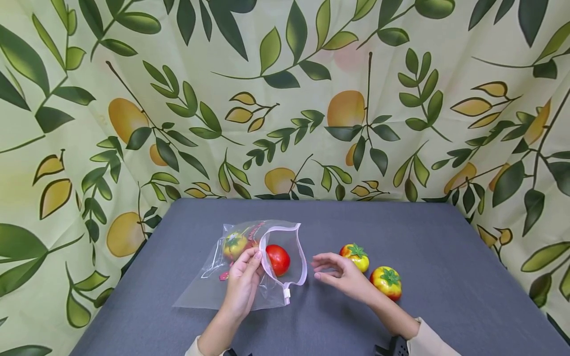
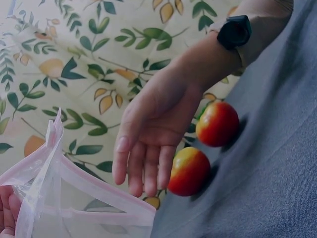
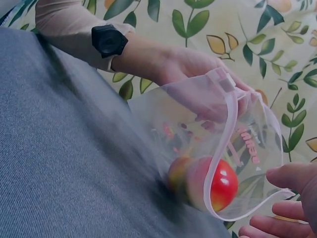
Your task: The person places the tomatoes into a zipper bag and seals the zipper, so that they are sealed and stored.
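Note:
My left hand (image 1: 244, 278) pinches the near rim of a clear zip bag (image 1: 209, 291) with a pink-edged mouth, which gapes toward the right. Inside the bag, a red tomato (image 1: 278, 260) lies just within the mouth, and a yellow-green tomato-like fruit (image 1: 234, 246) sits deeper in. To the right of the mouth hovers my right hand (image 1: 340, 275), fingers relaxed with nothing in them. In the right wrist view its fingers (image 3: 282, 218) are close to the bag's pink rim (image 3: 213, 183). A white slider (image 1: 287, 293) hangs at the mouth's near corner.
Two red-and-yellow tomato-like fruits with green tops, one farther back (image 1: 355, 257) and one nearer (image 1: 386, 283), rest on the grey table (image 1: 427, 237) beside and behind my right hand. A leaf-and-fruit patterned cloth (image 1: 303, 99) stands behind the table and along its sides.

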Action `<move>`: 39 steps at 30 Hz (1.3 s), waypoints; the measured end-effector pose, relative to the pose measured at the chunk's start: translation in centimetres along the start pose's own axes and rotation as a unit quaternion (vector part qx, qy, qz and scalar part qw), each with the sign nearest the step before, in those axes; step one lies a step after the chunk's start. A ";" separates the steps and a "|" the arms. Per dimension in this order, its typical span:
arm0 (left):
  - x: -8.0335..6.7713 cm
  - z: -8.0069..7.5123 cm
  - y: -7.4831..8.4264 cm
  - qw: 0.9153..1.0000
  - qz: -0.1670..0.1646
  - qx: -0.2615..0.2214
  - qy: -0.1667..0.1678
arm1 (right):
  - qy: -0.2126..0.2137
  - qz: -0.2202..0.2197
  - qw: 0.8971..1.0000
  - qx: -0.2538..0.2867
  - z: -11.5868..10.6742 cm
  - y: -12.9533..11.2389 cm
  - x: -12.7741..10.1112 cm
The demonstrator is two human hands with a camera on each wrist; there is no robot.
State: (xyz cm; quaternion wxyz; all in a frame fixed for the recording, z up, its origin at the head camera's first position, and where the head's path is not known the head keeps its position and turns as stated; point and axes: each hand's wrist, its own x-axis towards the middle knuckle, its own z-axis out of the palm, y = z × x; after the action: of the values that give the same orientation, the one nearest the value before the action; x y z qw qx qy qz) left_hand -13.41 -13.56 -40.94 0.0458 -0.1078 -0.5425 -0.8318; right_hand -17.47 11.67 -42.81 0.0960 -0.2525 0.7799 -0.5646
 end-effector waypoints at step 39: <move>0.0 0.1 0.2 1.000 0.006 -0.002 0.007 | 0.042 -0.059 0.997 -0.038 -2.9 0.3 -1.8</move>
State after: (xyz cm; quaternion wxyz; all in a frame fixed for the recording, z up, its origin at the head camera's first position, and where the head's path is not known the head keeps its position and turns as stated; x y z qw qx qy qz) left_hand -13.37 -13.58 -40.78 0.0544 -0.1059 -0.5396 -0.8334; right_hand -17.33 15.06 -42.31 0.0199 -0.2774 0.7876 -0.5498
